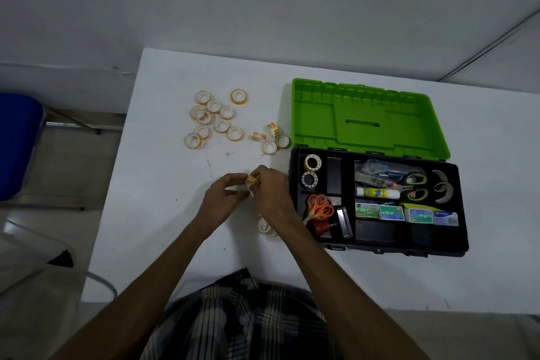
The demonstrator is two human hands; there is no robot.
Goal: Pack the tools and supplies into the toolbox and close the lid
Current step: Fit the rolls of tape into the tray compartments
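Tape roll: a small roll [252,180] held above the counter [163,213], near the middle of the view, between both hands.
Fingers: left-hand fingers [233,177] and right-hand fingers [261,170] curl in narrow and pinch the roll from either side; what they are doing to it is too small to tell.
Left hand: the left hand [220,199] sits at 9 o'clock of the roll.
Right hand: the right hand [271,193] sits at 3 o'clock of the roll, between roll and toolbox, so it is the nearer hand for the drop.
Key relation: the toolbox [380,248] lies at 3 o'clock from the fingers, long axis running 9 to 3; its tape compartment, at the box's 10 o'clock corner, already holds two rolls [311,169] and is the nearest part.
Lid: green lid [365,114] open flat at 12 o'clock of the box.
Loose rolls: a cluster [213,118] at 11 o'clock of the hands, a smaller group [271,137] at 12 to 1 o'clock, one more roll [264,226] under the right wrist at 6 o'clock.
Judgement: packing is partly done; many rolls remain out.
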